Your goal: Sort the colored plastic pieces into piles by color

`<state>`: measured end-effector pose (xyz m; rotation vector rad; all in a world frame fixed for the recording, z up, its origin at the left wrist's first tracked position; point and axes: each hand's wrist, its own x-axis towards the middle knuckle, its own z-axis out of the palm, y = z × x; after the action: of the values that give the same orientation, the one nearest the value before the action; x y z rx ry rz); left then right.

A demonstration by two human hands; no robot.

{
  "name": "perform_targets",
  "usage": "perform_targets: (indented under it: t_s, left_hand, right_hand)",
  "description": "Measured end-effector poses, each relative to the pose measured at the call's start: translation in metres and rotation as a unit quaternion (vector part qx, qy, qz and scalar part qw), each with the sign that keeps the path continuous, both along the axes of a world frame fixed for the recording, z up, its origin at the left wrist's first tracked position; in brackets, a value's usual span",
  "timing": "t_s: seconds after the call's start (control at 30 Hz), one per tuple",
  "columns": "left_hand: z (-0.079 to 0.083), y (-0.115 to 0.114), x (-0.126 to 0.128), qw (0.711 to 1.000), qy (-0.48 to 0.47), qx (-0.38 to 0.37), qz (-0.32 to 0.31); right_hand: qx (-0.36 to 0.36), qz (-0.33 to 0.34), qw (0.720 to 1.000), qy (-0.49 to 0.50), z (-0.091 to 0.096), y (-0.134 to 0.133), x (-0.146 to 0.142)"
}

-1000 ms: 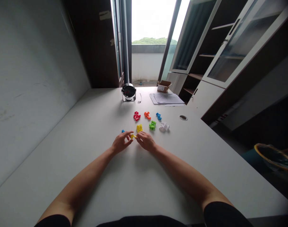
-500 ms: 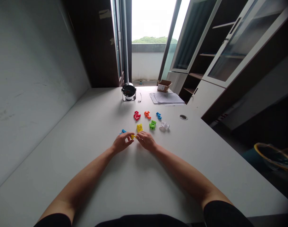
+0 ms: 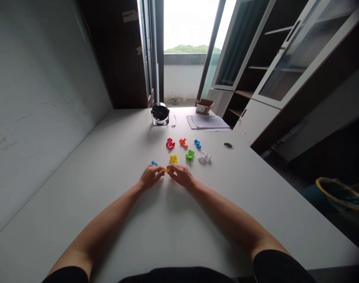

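Between my two hands is a small yellow plastic piece (image 3: 167, 170), too small to make out in detail. My left hand (image 3: 151, 176) pinches its left end, and my right hand (image 3: 181, 174) has its fingers closed on the right end. Just beyond my left hand lies a blue plastic piece (image 3: 154, 163), partly hidden by the fingers. A little cluster of yellow pieces (image 3: 173, 158) sits beyond my right hand. Farther out are red pieces (image 3: 170, 144), orange pieces (image 3: 183, 142), other blue pieces (image 3: 197, 144), green pieces (image 3: 189, 155) and white pieces (image 3: 204, 157).
All this lies on a white table (image 3: 114, 157) along a wall. At the far end stand a round black lamp-like device (image 3: 160, 114), papers (image 3: 208, 122) and an open cardboard box (image 3: 204, 106). A cable hole (image 3: 228, 146) is at the right. Cabinets rise beyond the right edge.
My left hand's fingers have closed in from a spread pose onto the yellow piece, which has turned in my grip. The clusters on the table stay put.
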<state>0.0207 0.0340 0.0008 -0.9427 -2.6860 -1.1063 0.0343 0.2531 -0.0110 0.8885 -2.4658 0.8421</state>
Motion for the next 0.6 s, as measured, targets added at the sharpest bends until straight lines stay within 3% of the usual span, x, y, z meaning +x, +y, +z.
perform_targets:
  t_s: [0.33,0.47,0.6]
  left_hand:
    - [-0.003,-0.001,-0.004,1.000,-0.006,-0.009,0.024]
    - [-0.003,-0.002,-0.003,0.996,0.019,0.002,0.088]
    - [-0.002,-0.004,-0.004,0.984,0.042,-0.005,0.175]
  right_hand:
    - [0.014,-0.002,1.000,0.010,-0.003,0.001,0.000]
    - [0.003,-0.035,0.999,0.027,-0.003,0.003,-0.005]
    - [-0.042,-0.120,0.991,0.033,-0.005,0.014,-0.015]
